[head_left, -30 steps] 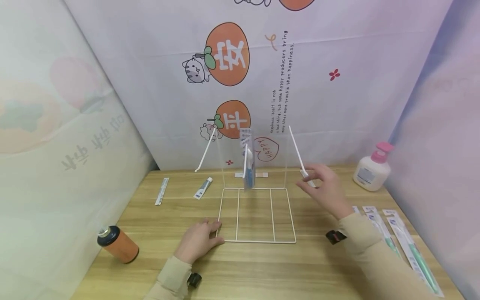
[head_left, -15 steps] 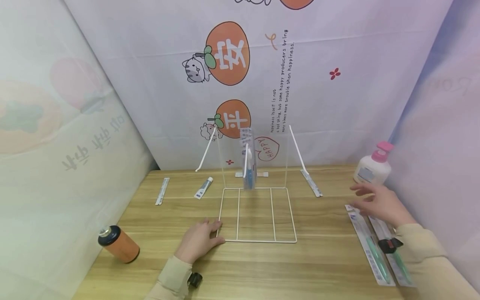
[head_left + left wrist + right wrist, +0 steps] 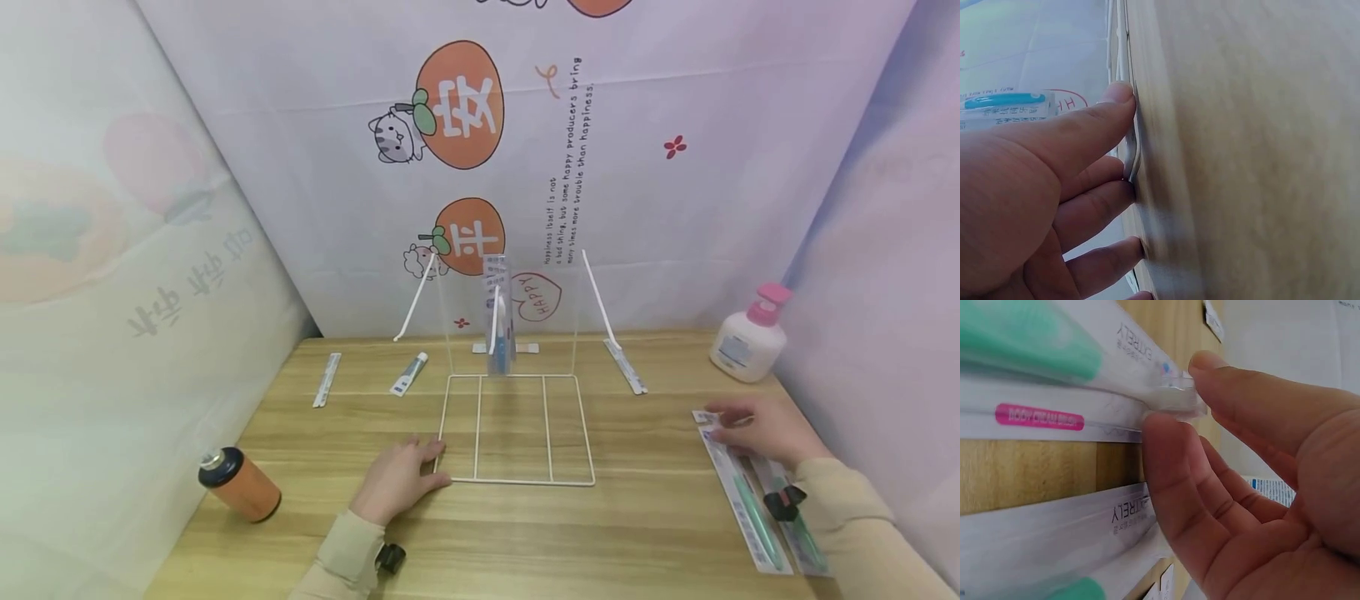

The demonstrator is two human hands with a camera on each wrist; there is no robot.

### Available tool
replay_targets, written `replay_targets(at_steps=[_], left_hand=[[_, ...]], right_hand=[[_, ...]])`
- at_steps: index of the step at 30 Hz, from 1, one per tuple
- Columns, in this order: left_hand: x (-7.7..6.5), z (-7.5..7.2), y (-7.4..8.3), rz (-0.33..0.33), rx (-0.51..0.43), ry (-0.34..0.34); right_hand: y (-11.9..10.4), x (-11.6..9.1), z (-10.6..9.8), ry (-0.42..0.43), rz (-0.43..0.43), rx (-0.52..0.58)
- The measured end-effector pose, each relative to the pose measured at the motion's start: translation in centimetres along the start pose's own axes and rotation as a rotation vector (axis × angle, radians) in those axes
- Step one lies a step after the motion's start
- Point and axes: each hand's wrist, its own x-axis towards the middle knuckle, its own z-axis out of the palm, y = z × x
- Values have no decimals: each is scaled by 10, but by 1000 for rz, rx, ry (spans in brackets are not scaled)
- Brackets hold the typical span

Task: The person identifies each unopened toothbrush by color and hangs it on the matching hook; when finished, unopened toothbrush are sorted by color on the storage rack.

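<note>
At the front left corner of the white wire rack (image 3: 513,482), my left hand (image 3: 397,483) holds the base wire, with thumb and fingers on either side of it in the left wrist view. My right hand (image 3: 765,429) is at the top end of a packaged toothbrush (image 3: 753,517) with a green handle, lying on the table at the right. In the right wrist view the thumb and forefinger pinch the clear plastic over its head end. A second packaged green toothbrush (image 3: 806,533) lies beside it, partly under the right wrist. A blue packaged toothbrush (image 3: 500,354) hangs from the rack's middle hook.
A pump bottle (image 3: 746,346) with a pink top stands at the back right. Flat sachets (image 3: 626,367) and a small toothpaste tube (image 3: 409,373) lie on the wooden table (image 3: 600,542). An orange bottle (image 3: 243,487) leans at the left. Two side hooks (image 3: 600,300) jut forward.
My right hand has left the area by the right hook, moved right and lowered onto the green toothbrush packages. The left hand has stayed at the rack's corner.
</note>
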Motion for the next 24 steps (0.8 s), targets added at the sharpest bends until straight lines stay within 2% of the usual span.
replay_targets(at_steps=[7,16,24], left_hand=[[1,-1,1,10,-10,0],[0,0,0,3,-2,-1],[0,4,-3,-7,5,0]], right_hand=[[8,1,-5,-25,-54,-195],[21,-3,-1,10,-81,-220],[28,-10,4,44,-60,-209]])
